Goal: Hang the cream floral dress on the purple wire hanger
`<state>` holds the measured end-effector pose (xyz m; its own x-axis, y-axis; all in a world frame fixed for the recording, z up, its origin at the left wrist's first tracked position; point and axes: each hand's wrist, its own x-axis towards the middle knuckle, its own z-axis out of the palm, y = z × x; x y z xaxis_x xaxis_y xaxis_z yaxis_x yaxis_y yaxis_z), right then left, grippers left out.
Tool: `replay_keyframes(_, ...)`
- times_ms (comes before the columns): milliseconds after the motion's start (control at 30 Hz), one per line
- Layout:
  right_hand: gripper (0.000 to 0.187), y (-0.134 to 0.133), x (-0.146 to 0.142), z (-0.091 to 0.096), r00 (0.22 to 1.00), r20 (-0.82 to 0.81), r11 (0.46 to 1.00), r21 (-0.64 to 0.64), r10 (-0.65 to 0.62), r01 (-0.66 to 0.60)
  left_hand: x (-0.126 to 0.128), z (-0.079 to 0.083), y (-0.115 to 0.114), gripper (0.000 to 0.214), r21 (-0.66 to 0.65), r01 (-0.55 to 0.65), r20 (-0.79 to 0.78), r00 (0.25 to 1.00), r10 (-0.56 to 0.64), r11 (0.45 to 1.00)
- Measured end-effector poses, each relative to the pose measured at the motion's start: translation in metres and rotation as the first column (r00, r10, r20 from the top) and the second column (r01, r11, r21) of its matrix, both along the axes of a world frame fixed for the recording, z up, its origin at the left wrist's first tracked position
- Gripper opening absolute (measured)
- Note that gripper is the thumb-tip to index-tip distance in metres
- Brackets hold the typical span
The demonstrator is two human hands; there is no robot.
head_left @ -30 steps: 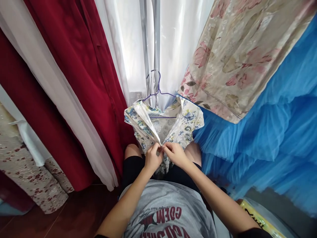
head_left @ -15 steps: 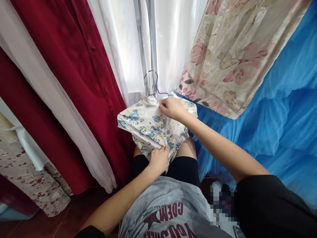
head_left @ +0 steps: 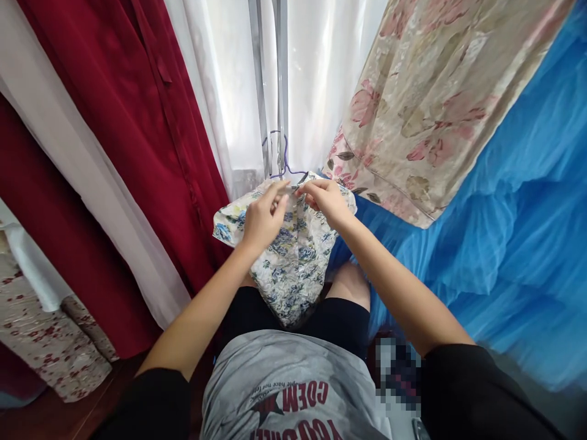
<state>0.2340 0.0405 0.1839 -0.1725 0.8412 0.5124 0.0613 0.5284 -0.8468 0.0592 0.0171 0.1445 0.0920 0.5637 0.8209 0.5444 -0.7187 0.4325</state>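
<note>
White flowered garment [head_left: 293, 266] runs lengthwise toward you; right hand [head_left: 326, 200] pinches neckline [head_left: 292, 191], left hand [head_left: 263, 221] beside, narrowly parted.

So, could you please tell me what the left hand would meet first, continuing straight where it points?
The left hand would most likely meet the right hand, just ahead at the top of the garment, though depth is unclear.

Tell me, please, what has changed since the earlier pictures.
The left hand has let go of the lower front of the floral garment and moved up near its top, beside the right hand, which rose there first. The front, open a second ago, is drawn together. The purple hanger stays behind.
</note>
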Motion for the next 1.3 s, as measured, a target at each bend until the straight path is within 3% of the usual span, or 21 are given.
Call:
replay_keyframes(100, 0.016, 0.002, -0.006, -0.011, 0.988, -0.137, 0.995, -0.067, 0.065, -0.075, -0.002, 0.031, 0.017, 0.021, 0.059, 0.012, -0.184, 0.983, -0.001, 0.998)
replay_keyframes(233, 0.016, 0.011, -0.017, -0.033, 0.975, -0.203, 0.990, -0.097, 0.085, -0.106, 0.000, 0.040, 0.017, 0.021, 0.127, -0.036, -0.231, 0.971, 0.065, 0.991)
replay_keyframes(367, 0.016, 0.018, -0.021, -0.069, 0.982, -0.163, 0.968, -0.217, 0.090, -0.125, -0.026, 0.045, 0.021, 0.023, 0.133, -0.105, 0.049, 0.994, 0.100, 0.986)
replay_keyframes(467, 0.017, 0.013, -0.018, -0.097, 0.981, -0.156, 0.948, -0.279, 0.114, -0.154, -0.072, 0.042, 0.031, 0.023, 0.097, -0.213, 0.330, 0.928, 0.171, 0.972)
replay_keyframes(533, 0.018, 0.006, -0.018, -0.109, 0.981, -0.148, 0.945, -0.283, 0.126, -0.164, -0.103, 0.029, 0.037, 0.021, 0.007, -0.218, 0.533, 0.827, 0.181, 0.976)
replay_keyframes(567, 0.019, 0.001, -0.019, -0.112, 0.981, -0.140, 0.945, -0.281, 0.133, -0.168, -0.115, 0.018, 0.038, 0.020, -0.086, -0.166, 0.668, 0.722, 0.181, 0.982)
replay_keyframes(633, 0.020, -0.006, -0.022, -0.116, 0.983, -0.111, 0.947, -0.271, 0.148, -0.173, -0.127, -0.011, 0.036, 0.022, -0.303, 0.104, 0.897, 0.368, 0.246, 0.947)
replay_keyframes(667, 0.021, -0.009, -0.024, -0.118, 0.984, -0.092, 0.949, -0.265, 0.150, -0.170, -0.127, -0.029, 0.034, 0.025, -0.363, 0.178, 0.903, 0.309, 0.298, 0.915)
replay_keyframes(833, 0.026, -0.011, -0.008, -0.135, 0.998, 0.025, 0.967, -0.250, 0.058, -0.050, -0.080, -0.125, 0.020, 0.027, -0.502, 0.445, 0.865, 0.275, 0.420, 0.742)
replay_keyframes(933, 0.027, -0.008, 0.026, -0.156, 0.984, 0.170, 0.970, -0.228, -0.046, 0.085, -0.043, -0.156, 0.014, 0.019, -0.494, 0.553, 0.868, 0.267, 0.418, 0.671)
replay_keyframes(1033, 0.024, -0.010, 0.066, -0.175, 0.917, 0.386, 0.964, -0.193, -0.099, 0.186, -0.014, -0.158, 0.010, 0.006, -0.421, 0.658, 0.905, 0.260, 0.336, 0.624)
replay_keyframes(1200, 0.017, -0.025, 0.099, -0.179, 0.759, 0.635, 0.947, -0.136, -0.141, 0.290, 0.013, -0.130, -0.009, 0.019, -0.287, 0.814, 0.957, 0.271, 0.107, 0.504)
replay_keyframes(1267, 0.004, -0.035, 0.096, -0.172, 0.728, 0.667, 0.953, -0.089, -0.160, 0.290, 0.022, -0.118, -0.022, 0.026, -0.268, 0.844, 0.943, 0.329, -0.055, 0.464)
replay_keyframes(1300, 0.007, -0.041, 0.092, -0.168, 0.733, 0.668, 0.968, -0.075, -0.129, 0.239, 0.026, -0.112, -0.029, 0.029, -0.286, 0.840, 0.911, 0.388, -0.141, 0.462)
